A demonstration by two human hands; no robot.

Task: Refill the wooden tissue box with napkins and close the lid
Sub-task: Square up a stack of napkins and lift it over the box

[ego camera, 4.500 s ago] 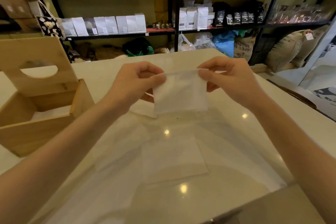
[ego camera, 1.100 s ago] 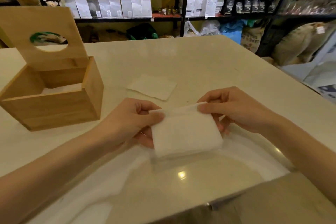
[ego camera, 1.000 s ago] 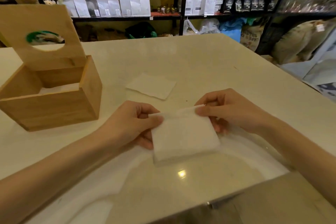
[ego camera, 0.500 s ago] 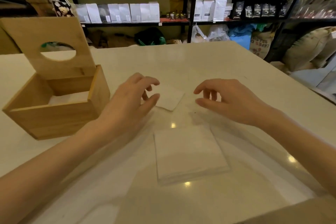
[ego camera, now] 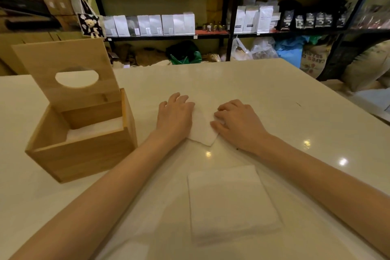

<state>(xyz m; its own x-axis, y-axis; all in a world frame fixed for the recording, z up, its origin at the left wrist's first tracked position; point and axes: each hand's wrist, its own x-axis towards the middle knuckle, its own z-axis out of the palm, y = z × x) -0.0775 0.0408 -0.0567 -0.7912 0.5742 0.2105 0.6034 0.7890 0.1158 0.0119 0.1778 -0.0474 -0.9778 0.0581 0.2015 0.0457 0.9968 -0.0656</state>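
Observation:
The wooden tissue box (ego camera: pixel 84 154) stands at the left of the table with its lid (ego camera: pixel 69 69) raised upright; white napkins (ego camera: pixel 95 127) lie inside. A single white napkin (ego camera: pixel 202 131) lies flat in the middle of the table. My left hand (ego camera: pixel 175 116) rests palm down on its left side and my right hand (ego camera: pixel 238 122) on its right side, fingers spread; neither grips it. A stack of white napkins (ego camera: pixel 230 202) lies nearer to me, untouched.
The cream table (ego camera: pixel 274 95) ends at an edge on the right. Behind it stand black shelves (ego camera: pixel 230 34) with bags and kettles, and sacks (ego camera: pixel 367 69) on the floor at the right.
I set the stack of napkins down near me and let go. Both hands then moved forward onto the single napkin farther out.

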